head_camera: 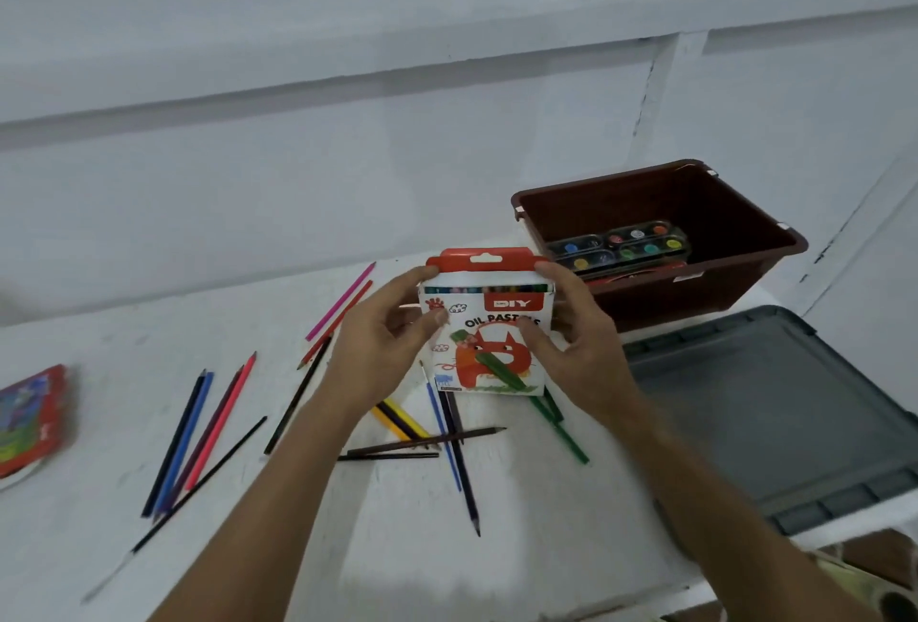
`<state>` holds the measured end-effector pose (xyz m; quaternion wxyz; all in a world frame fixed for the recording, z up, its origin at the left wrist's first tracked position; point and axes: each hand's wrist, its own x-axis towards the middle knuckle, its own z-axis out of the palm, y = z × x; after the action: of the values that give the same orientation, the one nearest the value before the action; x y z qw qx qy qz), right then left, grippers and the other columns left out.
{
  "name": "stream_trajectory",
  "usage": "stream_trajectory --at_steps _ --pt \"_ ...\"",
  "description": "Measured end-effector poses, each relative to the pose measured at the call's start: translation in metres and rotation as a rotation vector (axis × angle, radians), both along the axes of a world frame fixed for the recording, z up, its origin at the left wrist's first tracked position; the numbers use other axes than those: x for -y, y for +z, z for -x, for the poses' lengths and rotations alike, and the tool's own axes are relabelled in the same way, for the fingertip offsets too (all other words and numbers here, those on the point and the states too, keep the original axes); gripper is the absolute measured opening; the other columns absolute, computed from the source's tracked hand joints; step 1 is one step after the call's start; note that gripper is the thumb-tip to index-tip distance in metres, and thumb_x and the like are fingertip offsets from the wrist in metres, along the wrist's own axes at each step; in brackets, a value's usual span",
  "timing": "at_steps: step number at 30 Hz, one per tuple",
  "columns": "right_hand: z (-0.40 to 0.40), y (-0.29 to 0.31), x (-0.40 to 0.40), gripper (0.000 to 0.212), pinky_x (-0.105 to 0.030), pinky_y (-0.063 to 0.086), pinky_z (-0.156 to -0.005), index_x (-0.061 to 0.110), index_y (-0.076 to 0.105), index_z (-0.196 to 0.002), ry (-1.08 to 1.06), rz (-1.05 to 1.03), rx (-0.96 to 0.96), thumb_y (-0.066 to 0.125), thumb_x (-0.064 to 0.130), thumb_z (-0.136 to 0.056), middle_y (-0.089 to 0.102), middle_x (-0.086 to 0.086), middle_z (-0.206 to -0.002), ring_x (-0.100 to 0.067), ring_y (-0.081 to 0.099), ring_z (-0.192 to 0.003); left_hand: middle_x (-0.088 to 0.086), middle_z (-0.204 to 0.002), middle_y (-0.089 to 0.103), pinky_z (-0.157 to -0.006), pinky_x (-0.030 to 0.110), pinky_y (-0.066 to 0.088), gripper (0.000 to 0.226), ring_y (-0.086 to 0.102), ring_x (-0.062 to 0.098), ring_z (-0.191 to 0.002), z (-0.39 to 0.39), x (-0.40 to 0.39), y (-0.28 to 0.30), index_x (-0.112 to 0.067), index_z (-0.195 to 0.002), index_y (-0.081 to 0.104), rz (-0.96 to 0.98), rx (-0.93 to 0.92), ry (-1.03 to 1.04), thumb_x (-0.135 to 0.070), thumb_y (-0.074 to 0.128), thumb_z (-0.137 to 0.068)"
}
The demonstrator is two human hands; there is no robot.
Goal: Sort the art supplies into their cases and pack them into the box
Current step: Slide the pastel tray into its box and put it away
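Both hands hold a white and red oil pastel box (489, 338) upright above the white table, its red top flap raised and pastel tips showing. My left hand (382, 348) grips its left side, thumb on the front. My right hand (576, 343) grips its right side, forefinger at the flap. Behind on the right stands the brown plastic box (745, 283) with a watercolour palette (621, 246) lying inside. Several coloured pencils (198, 427) lie scattered on the table under and left of the hands.
A grey lid (775, 408) lies flat at the right, in front of the brown box. A red pencil case (30, 418) sits at the table's left edge. A thin brush (198, 487) lies among the pencils. A white wall rises just behind the table.
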<state>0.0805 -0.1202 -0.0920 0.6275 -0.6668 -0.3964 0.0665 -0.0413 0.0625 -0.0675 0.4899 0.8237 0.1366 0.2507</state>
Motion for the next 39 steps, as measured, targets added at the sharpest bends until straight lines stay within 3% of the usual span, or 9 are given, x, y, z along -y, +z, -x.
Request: stream_trajectory --at_steps 6,11,14,17,22,26,30,36,39 --pt "-0.007 -0.004 0.002 0.042 -0.025 0.058 -0.075 0.031 0.044 -0.124 0.003 0.04 0.026 0.061 0.022 -0.087 0.059 -0.001 -0.121 -0.009 0.064 -0.105 -0.02 -0.103 0.066 -0.078 0.008 0.049 0.04 0.064 -0.008 -0.092 0.0 -0.001 -0.004 -0.034 -0.123 0.056 -0.106 0.005 0.057 -0.019 0.066 -0.087" --pt "-0.005 -0.01 0.002 0.034 -0.03 0.059 -0.076 0.025 0.049 -0.12 -0.029 0.032 0.028 0.059 0.017 -0.089 0.057 -0.001 -0.123 -0.011 0.063 -0.108 -0.027 -0.102 0.061 -0.078 0.012 0.052 0.034 0.06 -0.011 -0.094 -0.003 0.003 -0.014 -0.025 -0.124 0.06 -0.198 0.039 0.111 -0.019 0.062 -0.091" --pt "-0.004 -0.006 0.004 0.037 -0.03 0.059 -0.076 0.036 0.046 -0.119 0.005 0.039 -0.014 0.06 0.02 -0.088 0.058 0.002 -0.122 -0.007 0.062 -0.108 -0.017 -0.109 0.064 -0.079 0.018 0.056 0.046 0.062 -0.005 -0.099 -0.004 0.004 -0.013 -0.031 -0.132 0.049 -0.094 0.022 0.062 -0.019 0.063 -0.09" --pt "-0.004 0.0 0.006 0.045 -0.029 0.058 -0.075 0.037 0.041 -0.122 0.035 0.013 -0.071 0.061 0.018 -0.087 0.06 0.005 -0.119 -0.01 0.065 -0.104 -0.011 -0.105 0.067 -0.074 0.011 0.053 0.068 0.064 -0.002 -0.097 -0.005 0.009 -0.006 -0.028 -0.145 0.033 0.031 0.007 0.061 -0.018 0.067 -0.087" --pt "-0.024 0.035 0.013 0.057 -0.034 0.058 -0.078 0.019 0.036 -0.129 0.006 -0.16 -0.25 0.065 0.0 -0.083 0.068 -0.011 -0.107 -0.023 0.068 -0.098 -0.005 -0.101 0.071 -0.078 0.028 0.059 0.045 0.069 0.008 -0.09 -0.03 0.009 0.039 -0.023 -0.123 0.059 0.083 0.058 0.051 -0.014 0.073 -0.082" --pt "-0.062 0.088 0.03 0.037 -0.027 0.057 -0.073 0.008 0.051 -0.121 -0.018 -0.044 -0.186 0.063 0.015 -0.087 0.069 -0.005 -0.105 -0.017 0.069 -0.094 -0.002 -0.091 0.071 -0.072 0.035 0.06 0.035 0.072 0.012 -0.081 -0.065 0.013 0.095 -0.015 -0.116 0.062 0.208 0.136 0.054 -0.011 0.072 -0.082" --pt "-0.112 0.102 0.052 0.041 -0.033 0.058 -0.079 0.014 0.056 -0.12 -0.144 0.052 -0.232 0.068 0.029 -0.084 0.07 -0.004 -0.103 -0.019 0.069 -0.093 0.011 -0.097 0.073 -0.071 0.04 0.06 0.047 0.073 0.022 -0.085 -0.105 0.016 0.127 -0.012 -0.128 0.05 0.39 0.177 0.051 -0.013 0.07 -0.086" --pt "-0.174 0.093 0.065 0.032 -0.037 0.058 -0.081 0.006 0.054 -0.122 -0.093 -0.033 -0.534 0.059 0.015 -0.092 0.067 -0.015 -0.112 -0.027 0.069 -0.094 0.016 -0.114 0.064 -0.069 0.041 0.06 0.052 0.069 0.03 -0.096 -0.172 0.042 0.098 -0.011 -0.131 0.041 0.735 0.177 -0.044 0.006 0.062 -0.086" --pt "-0.198 0.087 0.071 0.029 -0.039 0.059 -0.078 0.004 0.056 -0.117 -0.166 -0.039 -0.541 0.062 0.007 -0.089 0.068 -0.017 -0.105 -0.026 0.07 -0.089 0.013 -0.113 0.065 -0.069 0.036 0.06 0.051 0.07 0.028 -0.093 -0.195 0.048 0.073 -0.014 -0.125 0.041 0.7 0.038 -0.038 0.005 0.065 -0.084"
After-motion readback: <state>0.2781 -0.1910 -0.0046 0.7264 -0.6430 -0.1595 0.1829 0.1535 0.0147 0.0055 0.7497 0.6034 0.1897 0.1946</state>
